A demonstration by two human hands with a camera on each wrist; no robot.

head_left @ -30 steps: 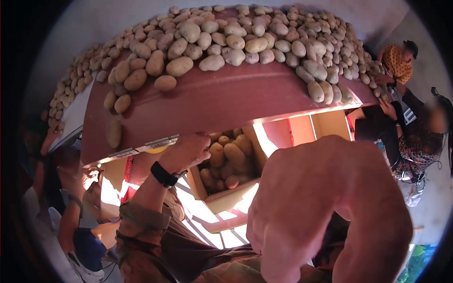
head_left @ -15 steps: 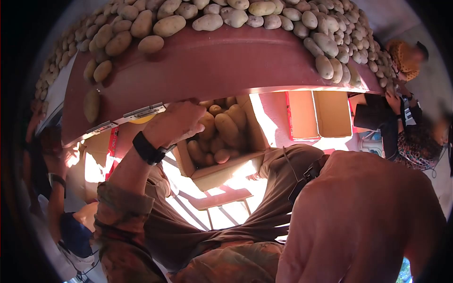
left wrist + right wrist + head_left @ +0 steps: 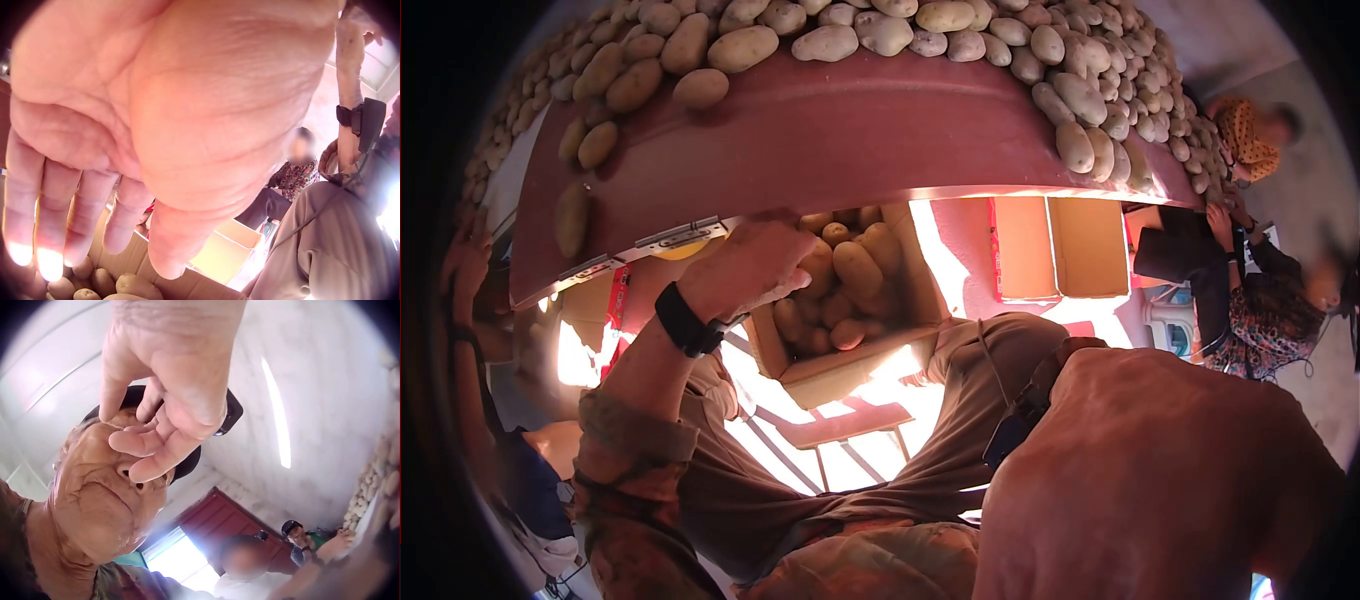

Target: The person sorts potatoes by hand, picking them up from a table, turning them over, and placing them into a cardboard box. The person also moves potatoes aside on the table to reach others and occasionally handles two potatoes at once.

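Potatoes lie in an open-topped cardboard box below the near edge of the counter; they sit beneath the box's rim, so the box is judged part filled, with room left. A large loose pile of potatoes covers the far side of the counter, and a few single ones lie nearer the left edge; by that count, most of the sorting or boxing appears undone. The left hand is above the box's left side, beside the counter edge; the left wrist view shows its fingers extended and nothing grasped. Whether its fingertips touch the counter cannot be told. The right hand is raised near the wearer's black cap, fingers loosely bent, no object seen in it; contact with the cap cannot be confirmed. Neither hand is handling a potato. A second cardboard box stands to the right, well apart from the first.
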